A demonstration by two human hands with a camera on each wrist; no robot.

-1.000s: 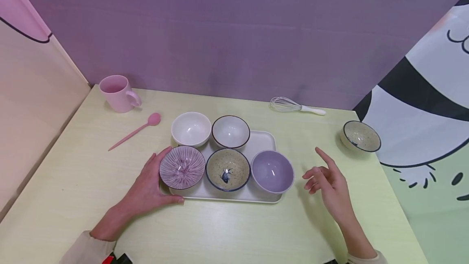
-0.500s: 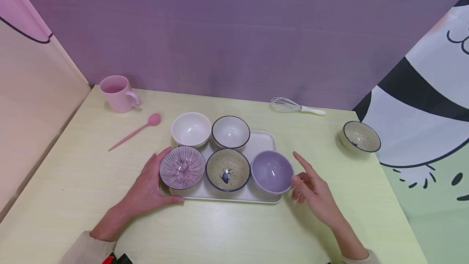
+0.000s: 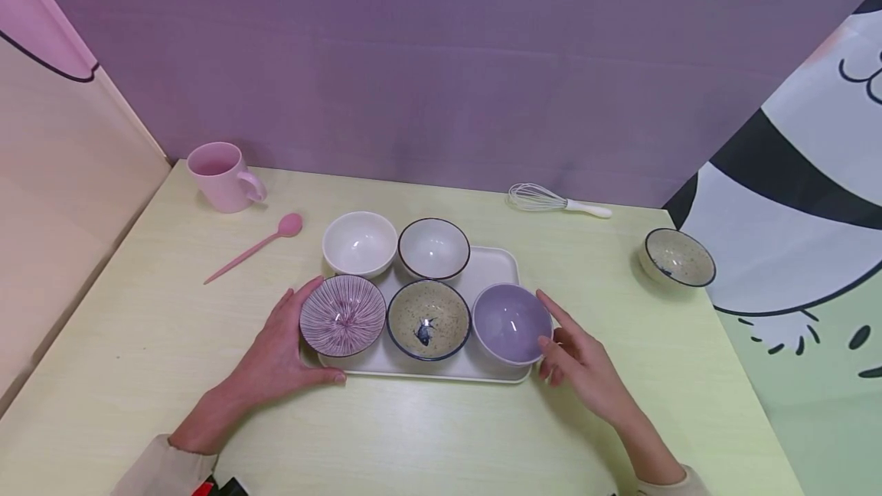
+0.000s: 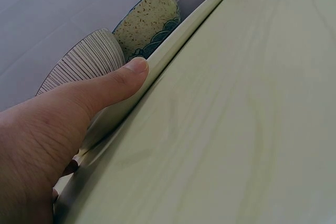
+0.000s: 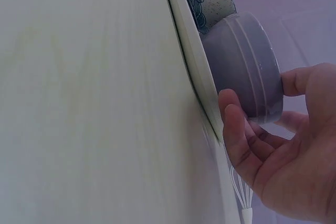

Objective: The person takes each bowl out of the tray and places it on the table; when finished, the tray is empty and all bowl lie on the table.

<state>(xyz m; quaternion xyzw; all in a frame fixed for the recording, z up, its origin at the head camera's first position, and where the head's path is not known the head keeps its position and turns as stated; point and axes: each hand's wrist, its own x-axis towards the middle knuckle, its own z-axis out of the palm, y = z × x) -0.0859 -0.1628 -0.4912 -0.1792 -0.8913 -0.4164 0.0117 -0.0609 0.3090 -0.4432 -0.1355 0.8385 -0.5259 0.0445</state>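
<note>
A white tray (image 3: 492, 260) bears several bowls. My left hand (image 3: 279, 362) holds the tray's left end, the thumb along its front rim and fingertips showing under its edge in the left wrist view. Beside that hand stands a purple-striped bowl (image 3: 343, 315), then a speckled bowl with a blue fish (image 3: 441, 305). My right hand (image 3: 586, 366) holds the lavender bowl (image 3: 506, 320) at its right side, thumb and index finger at the rim. In the right wrist view its other fingers (image 5: 236, 129) curl beside the bowl's base and the tray's rim. Behind stand a white bowl (image 3: 358, 239) and a dark-rimmed white bowl (image 3: 434, 246).
A pink mug (image 3: 219, 178) and a pink spoon (image 3: 258, 245) are at the left of the table (image 3: 413, 442). At the back lies a white whisk (image 3: 554, 200). Another speckled bowl (image 3: 678, 257) stands near the right edge. A purple wall (image 3: 427, 75) closes off the back.
My right hand has moved left from beside the tray to the lavender bowl, its thumb and index finger now at the rim. The left hand, the tray and the bowls have stayed put.
</note>
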